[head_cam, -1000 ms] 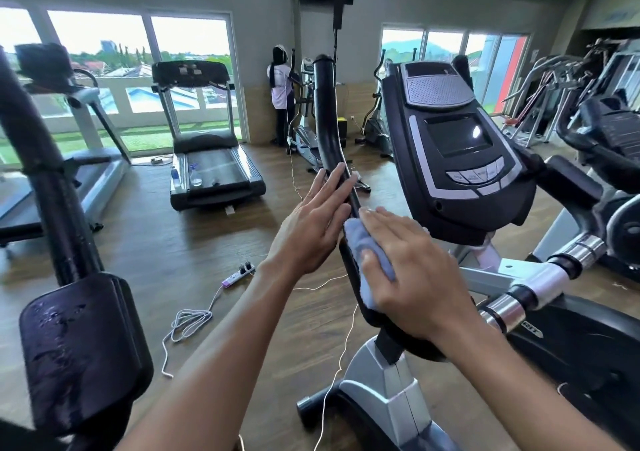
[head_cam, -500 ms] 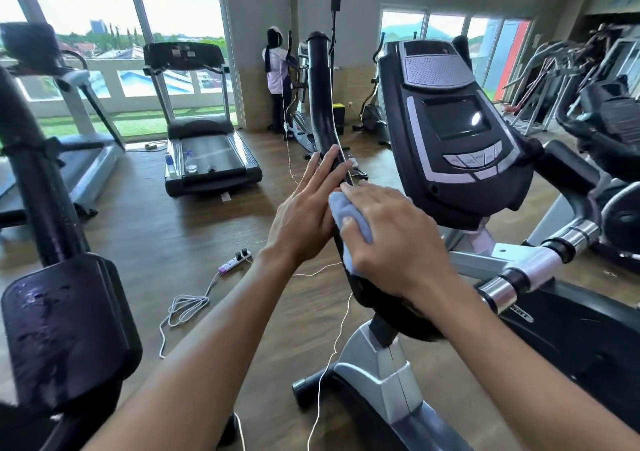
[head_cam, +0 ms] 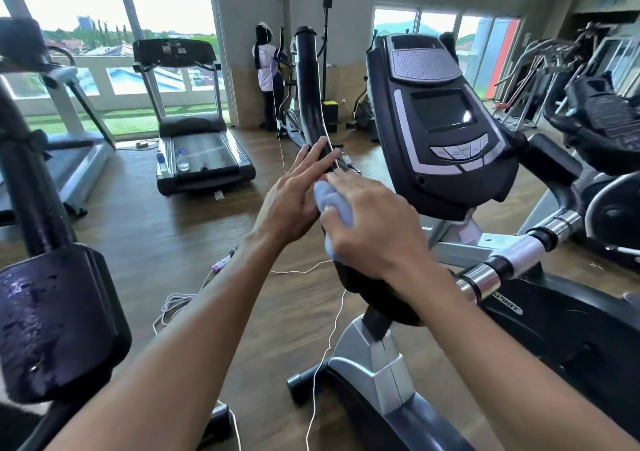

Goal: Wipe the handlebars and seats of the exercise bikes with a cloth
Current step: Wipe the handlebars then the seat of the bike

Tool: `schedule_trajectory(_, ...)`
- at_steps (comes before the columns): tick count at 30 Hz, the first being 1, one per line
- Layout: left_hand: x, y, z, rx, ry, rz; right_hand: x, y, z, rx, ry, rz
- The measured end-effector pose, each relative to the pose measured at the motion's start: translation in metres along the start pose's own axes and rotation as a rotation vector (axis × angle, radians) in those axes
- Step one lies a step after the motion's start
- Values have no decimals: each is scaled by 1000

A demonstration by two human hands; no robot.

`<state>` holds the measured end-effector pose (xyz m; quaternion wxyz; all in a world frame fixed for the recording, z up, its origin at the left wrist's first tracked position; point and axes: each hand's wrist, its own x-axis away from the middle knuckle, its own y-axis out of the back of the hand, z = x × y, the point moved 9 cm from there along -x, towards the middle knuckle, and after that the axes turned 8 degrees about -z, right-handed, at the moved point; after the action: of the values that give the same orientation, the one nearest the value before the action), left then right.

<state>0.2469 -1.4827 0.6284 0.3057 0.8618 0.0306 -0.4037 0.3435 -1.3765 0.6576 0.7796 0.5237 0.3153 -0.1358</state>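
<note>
right grip (head_cam: 372, 228) is pressing a bunched pale blue cloth (head_cam: 334, 208) against the curved black tubular handlebar (head_cam: 308, 83) of the exercise bike, fingers curled over the fabric, likely to keep rubbing pressure on the tube. left grip (head_cam: 294, 197) is lying flat on the bar's other side, fingers straight, seemingly steadying it. cloth is sitting between both hands, low on the bar beside the dark grey console (head_cam: 440, 121).
</note>
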Motion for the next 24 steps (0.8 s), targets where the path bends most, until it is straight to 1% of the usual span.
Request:
schedule_trajectory(1, -1, 1, 0, -7, -1, -10, 4, -1, 7, 48, 19, -31)
schedule_trajectory(2, -2, 2, -1, -2, 3, -19, 14, -1, 18, 63, 78, -45)
schedule_trajectory(6, -3, 2, 0, 21, 0, -76, 67, 6, 35, -65, 446, -10)
schedule_trajectory(7, -3, 2, 0, 23, -8, -87, 73, 9, 32, -100, 522, -21)
schedule_trajectory(8, -3, 1, 1, 32, -7, -88, 72, 12, 26, -136, 549, -31)
schedule_trajectory(9, -4, 0, 2, 40, 1, -83, 66, 13, 19, -170, 515, -29)
schedule_trajectory(10, -4, 0, 4, 47, 10, -71, 54, 13, 10, -208, 415, -23)
schedule_trajectory(12, -5, 0, 6, 65, 22, -52, 18, 12, -8, -235, 139, -29)
schedule_trajectory(13, -4, -1, 7, 77, 31, -47, 0, 10, -13, -190, 34, -38)
schedule_trajectory(14, -3, -1, 8, 85, 40, -42, -10, 7, -12, -110, -24, -45)
schedule_trajectory(15, -3, -2, 8, 83, 41, -39, -11, 6, -6, -46, -24, -68)
schedule_trajectory(16, -4, -4, 8, 77, 36, -39, -2, 5, 3, -19, 27, -90)
schedule_trajectory(19, -8, -1, 10, 85, 31, -102, 46, 10, 21, -117, 292, -64)
schedule_trajectory(21, -7, 0, 8, 51, 10, -135, 68, 15, 13, -177, 461, -34)
schedule_trajectory(22, -6, 1, 6, 41, 0, -143, 65, 17, 3, -222, 462, -35)
schedule_trajectory(23, -5, 1, 4, 33, -2, -147, 54, 19, -8, -275, 392, -33)
schedule_trajectory(24, -5, 3, 2, 24, 7, -147, 39, 19, -17, -314, 276, -48)
